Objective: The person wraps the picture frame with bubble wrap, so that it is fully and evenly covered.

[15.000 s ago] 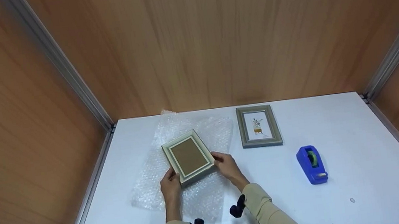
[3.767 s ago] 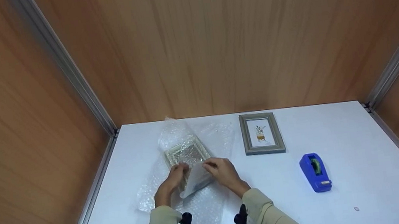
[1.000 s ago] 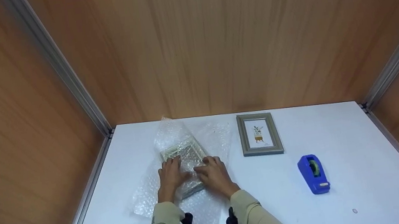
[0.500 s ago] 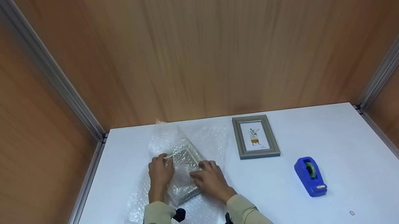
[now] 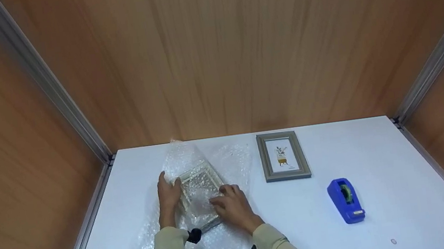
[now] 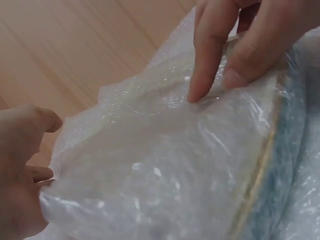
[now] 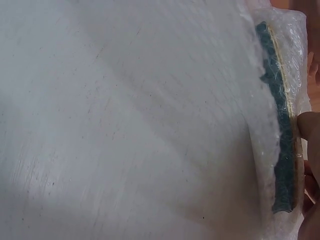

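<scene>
In the head view a picture frame (image 5: 201, 178) lies tilted on the table under a layer of bubble wrap (image 5: 232, 166). My left hand (image 5: 169, 196) is at the frame's left side, fingers extended along the wrap's edge. The right hand (image 5: 235, 206) touches the wrapped frame near its lower right. From the left wrist view, the right hand's fingertips (image 6: 200, 92) press the plastic film on top, while my left hand (image 6: 22, 172) has its fingers spread beside the folded edge. The right wrist view shows the frame's dark green side (image 7: 282, 130) through the wrap.
A second, grey-green frame (image 5: 265, 159) with a plant picture lies at the back, right of the wrap. A blue tape dispenser (image 5: 351, 210) stands to the right on the white table (image 5: 327, 239). A small round bit (image 5: 393, 241) lies near the front. Wooden panels (image 5: 213, 57) enclose the table.
The frame, held uncovered in both hands earlier, now lies covered by bubble wrap. Lately the left hand has slid from the frame's top to its left side; the right hand stays at its lower right.
</scene>
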`<state>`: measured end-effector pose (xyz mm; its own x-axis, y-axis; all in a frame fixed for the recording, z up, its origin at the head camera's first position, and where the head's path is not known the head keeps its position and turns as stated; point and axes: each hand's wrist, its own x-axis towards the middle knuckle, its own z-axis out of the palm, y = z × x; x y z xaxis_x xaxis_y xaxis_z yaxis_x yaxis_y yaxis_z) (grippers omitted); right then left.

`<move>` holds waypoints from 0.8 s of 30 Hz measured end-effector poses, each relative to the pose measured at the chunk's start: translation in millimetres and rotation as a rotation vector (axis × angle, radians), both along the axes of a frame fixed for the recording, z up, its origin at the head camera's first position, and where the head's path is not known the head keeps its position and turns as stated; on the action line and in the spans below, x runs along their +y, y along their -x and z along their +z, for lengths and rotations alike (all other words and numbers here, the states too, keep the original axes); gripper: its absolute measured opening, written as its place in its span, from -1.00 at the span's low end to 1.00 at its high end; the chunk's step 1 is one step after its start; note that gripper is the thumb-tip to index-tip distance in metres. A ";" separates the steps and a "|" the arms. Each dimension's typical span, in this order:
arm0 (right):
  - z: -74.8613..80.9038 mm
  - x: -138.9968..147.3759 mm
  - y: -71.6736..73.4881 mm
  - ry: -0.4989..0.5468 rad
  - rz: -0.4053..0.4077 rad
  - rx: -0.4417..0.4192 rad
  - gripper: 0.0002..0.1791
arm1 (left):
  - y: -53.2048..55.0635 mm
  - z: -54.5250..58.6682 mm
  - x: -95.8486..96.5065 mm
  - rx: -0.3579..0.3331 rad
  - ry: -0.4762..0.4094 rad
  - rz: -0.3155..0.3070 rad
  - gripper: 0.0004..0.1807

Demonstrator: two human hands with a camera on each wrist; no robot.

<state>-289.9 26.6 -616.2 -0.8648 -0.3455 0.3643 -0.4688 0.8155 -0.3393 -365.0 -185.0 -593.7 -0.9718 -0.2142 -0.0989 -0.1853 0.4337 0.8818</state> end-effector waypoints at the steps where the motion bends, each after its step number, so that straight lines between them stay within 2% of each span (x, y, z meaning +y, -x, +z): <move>1: -0.6 0.1 -0.1 -0.002 0.002 0.004 -0.74 | 0.3 0.3 -0.9 -0.017 -0.034 0.002 -0.25; 5: -2.7 0.1 0.6 -0.002 0.010 0.007 -0.74 | -0.2 0.1 -6.5 -0.077 -0.190 0.010 -0.21; 8: -2.8 0.5 1.6 0.000 0.009 0.007 -0.75 | 1.2 -0.7 -8.9 -0.076 -0.275 0.010 -0.20; 13: -2.1 0.4 0.5 0.015 0.007 0.008 -0.75 | 4.3 -1.7 -10.6 -0.041 -0.283 0.035 -0.23; 17: -3.1 0.1 -0.1 0.016 0.004 0.010 -0.75 | 6.9 -5.9 -9.2 0.041 -0.198 0.067 -0.31; 24: -3.1 1.2 1.8 0.020 0.006 0.000 -0.74 | 11.3 -12.1 -1.7 0.208 0.139 0.080 -0.55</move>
<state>-291.6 27.8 -619.3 -0.8629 -0.3434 0.3707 -0.4734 0.8059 -0.3554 -376.3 -186.7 -605.8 -0.9475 -0.2889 0.1374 -0.0446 0.5447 0.8374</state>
